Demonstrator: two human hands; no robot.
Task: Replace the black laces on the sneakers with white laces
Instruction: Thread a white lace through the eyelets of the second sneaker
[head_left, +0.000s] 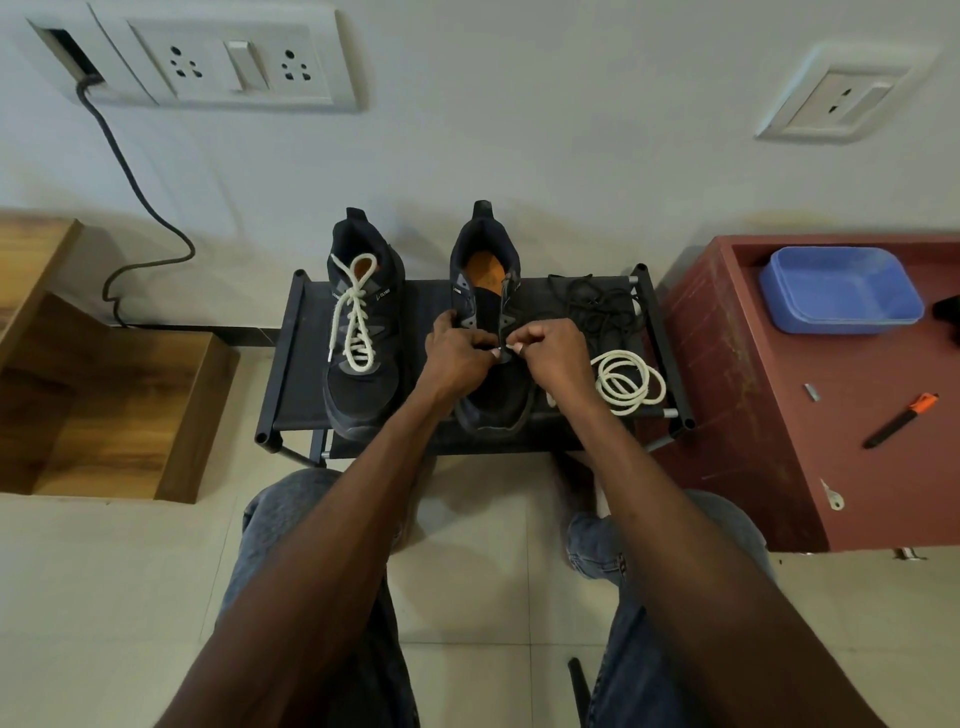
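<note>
Two black sneakers stand on a small black rack (291, 353). The left sneaker (363, 395) is laced with a white lace tied in a bow. The right sneaker (488, 291) has no lace and its orange insole shows. My left hand (454, 358) grips the right sneaker's eyelet flap near the toe end. My right hand (556, 358) pinches the tip of a white lace (631, 387) right at that flap; the rest of the lace lies coiled on the rack to the right. The removed black laces (592, 304) lie in a heap behind the coil.
A dark red table (779, 441) stands to the right with a blue tray (841, 291), an orange-and-black pen (901, 421) and small bits on it. Wooden shelving (104, 389) is on the left. The wall behind carries sockets and a hanging black cable (135, 187). My knees are below.
</note>
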